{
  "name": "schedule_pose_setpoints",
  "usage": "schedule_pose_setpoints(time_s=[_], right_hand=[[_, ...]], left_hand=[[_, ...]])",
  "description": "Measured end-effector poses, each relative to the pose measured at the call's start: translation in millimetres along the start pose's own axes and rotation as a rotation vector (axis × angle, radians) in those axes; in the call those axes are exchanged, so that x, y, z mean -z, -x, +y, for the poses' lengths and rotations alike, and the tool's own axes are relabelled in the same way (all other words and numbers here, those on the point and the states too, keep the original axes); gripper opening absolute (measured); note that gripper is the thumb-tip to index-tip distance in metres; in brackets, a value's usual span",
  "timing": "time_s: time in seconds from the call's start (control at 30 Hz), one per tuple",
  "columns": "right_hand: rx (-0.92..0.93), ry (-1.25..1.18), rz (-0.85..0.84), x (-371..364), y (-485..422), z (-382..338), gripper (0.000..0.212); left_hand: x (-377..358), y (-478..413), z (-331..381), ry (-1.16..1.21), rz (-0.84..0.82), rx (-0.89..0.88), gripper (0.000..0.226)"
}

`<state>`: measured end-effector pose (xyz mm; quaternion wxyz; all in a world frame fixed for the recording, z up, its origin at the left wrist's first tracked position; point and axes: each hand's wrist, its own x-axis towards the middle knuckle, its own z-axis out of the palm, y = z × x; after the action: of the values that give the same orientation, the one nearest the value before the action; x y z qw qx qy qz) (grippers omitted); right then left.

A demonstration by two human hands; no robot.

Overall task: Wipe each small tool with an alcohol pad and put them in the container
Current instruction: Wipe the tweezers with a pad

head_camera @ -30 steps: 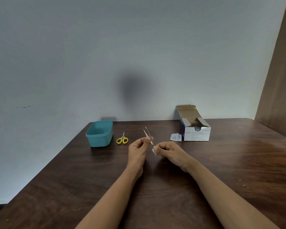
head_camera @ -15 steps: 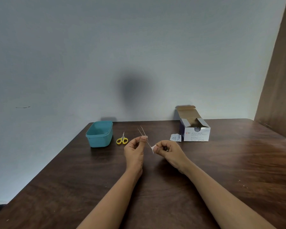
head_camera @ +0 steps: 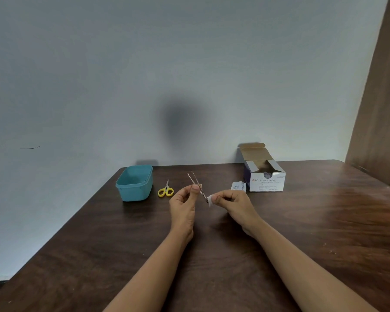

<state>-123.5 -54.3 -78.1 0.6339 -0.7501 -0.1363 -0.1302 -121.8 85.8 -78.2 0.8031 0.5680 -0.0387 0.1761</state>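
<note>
- A teal plastic container (head_camera: 134,192) sits open-topped at the far left of a dark wooden table (head_camera: 212,255), close to the pale wall (head_camera: 144,75). From this angle its inside cannot be made out.
- Just right of it, small yellow-handled scissors (head_camera: 166,190) lie flat on the wood, blades closed and pointing toward the wall.
- The person's left hand (head_camera: 182,206) is raised above the table centre, thumb and curled fingers pinching a pair of thin metal tweezers (head_camera: 195,180) at mid-length. The two slim arms splay apart at the upper end, tilting up and to the left, away from the camera.
- A small white alcohol pad (head_camera: 209,200) is folded round the tweezers' lower end, which it hides from view.
- The right hand (head_camera: 232,202) pinches that pad between thumb and fingertips, the other fingers curled in, and presses it against the metal just right of the left hand.
- A torn white wrapper (head_camera: 238,186) lies beyond the right hand, touching or nearly touching the box.
- A white and purple box of alcohol swabs (head_camera: 266,181) stands at the far right, flaps open.
</note>
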Motion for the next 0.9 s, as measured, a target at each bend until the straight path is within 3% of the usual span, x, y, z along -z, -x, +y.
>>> schedule_pose_setpoints(time_s=[0.13,0.3,0.53,0.9], right_hand=[[-0.007,0.055,-0.035,-0.3,-0.9,2.5,0.014],[-0.035,0.078,0.082,0.2,-1.9,2.4,0.014],[-0.069,-0.062,-0.083,0.6,2.8,-7.4,0.012],[-0.074,-0.097,-0.096,2.3,0.8,-4.9,0.011]], left_hand=[[-0.2,1.9,1.5,-0.006,-0.025,-0.008,0.013],[-0.8,2.6,2.6,-0.023,-0.047,-0.008,0.012],[0.1,3.8,3.5,-0.028,-0.078,-0.021,0.015],[0.0,5.8,5.5,-0.041,-0.062,-0.04,0.009]])
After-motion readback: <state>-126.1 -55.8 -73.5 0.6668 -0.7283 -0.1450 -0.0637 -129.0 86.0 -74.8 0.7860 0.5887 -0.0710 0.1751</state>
